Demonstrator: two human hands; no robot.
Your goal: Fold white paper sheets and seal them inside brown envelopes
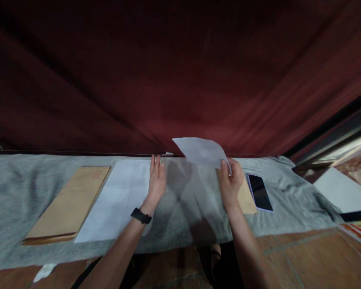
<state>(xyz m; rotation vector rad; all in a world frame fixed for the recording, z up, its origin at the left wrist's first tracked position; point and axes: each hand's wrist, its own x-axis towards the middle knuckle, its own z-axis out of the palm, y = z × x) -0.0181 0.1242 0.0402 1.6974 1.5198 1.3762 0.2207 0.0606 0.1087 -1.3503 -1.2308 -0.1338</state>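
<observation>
My right hand [231,180] pinches the right end of a white sheet of paper [203,151], which curves out to the left above the grey cloth. At the right edge of a large white paper [117,200] lying flat, my left hand [157,178] has its fingers stretched out and holds nothing. A dark band circles that wrist. Under and beside my right hand lies a small tan envelope [246,198], partly hidden by the hand and forearm. To its right rests a phone [260,192] with a dark screen and a pale purple edge.
Tan envelopes [69,200] lie stacked at the left on the grey cloth [192,208]. A dark red curtain [180,80] hangs behind. Another white sheet [343,190] is at the far right, and a white scrap [44,272] lies on the tiled floor [315,257].
</observation>
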